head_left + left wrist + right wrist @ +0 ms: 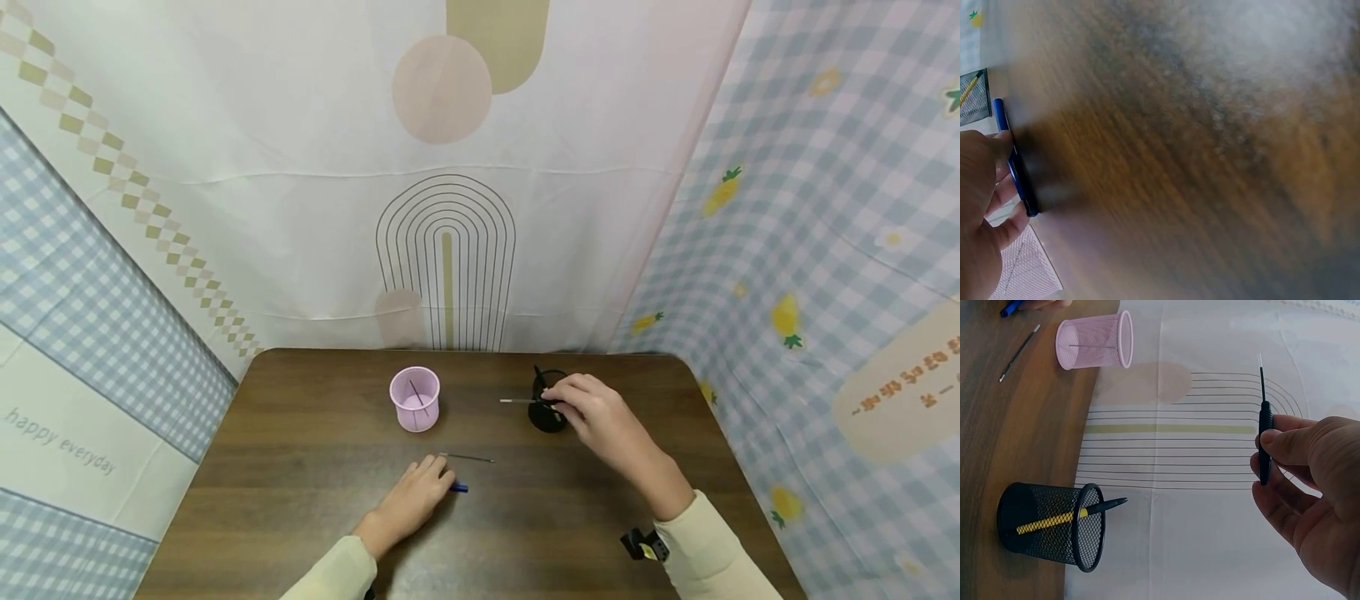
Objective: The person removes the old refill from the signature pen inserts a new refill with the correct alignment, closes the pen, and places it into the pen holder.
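My right hand (603, 417) is above the black mesh cup in the head view. Between thumb and fingers it pinches a black pen part (1265, 440), with a thin refill (1262, 384) sticking out of its end. My left hand (414, 502) is low over the table, its thumb and fingers gripping a blue pen (1018, 172). Just beyond that hand a loose pen refill (471, 457) lies on the wood. A yellow-and-black pen (1054, 521) leans inside the black mesh cup (1019, 499). Another thin dark refill (1092, 346) stands slanted in the pink mesh cup (1110, 359).
Both cups are on the brown wooden table (300, 467), the pink one left and the black one right. A patterned cloth (322, 250) hangs behind the table's back edge, and a checked cloth (810, 275) hangs along the right side.
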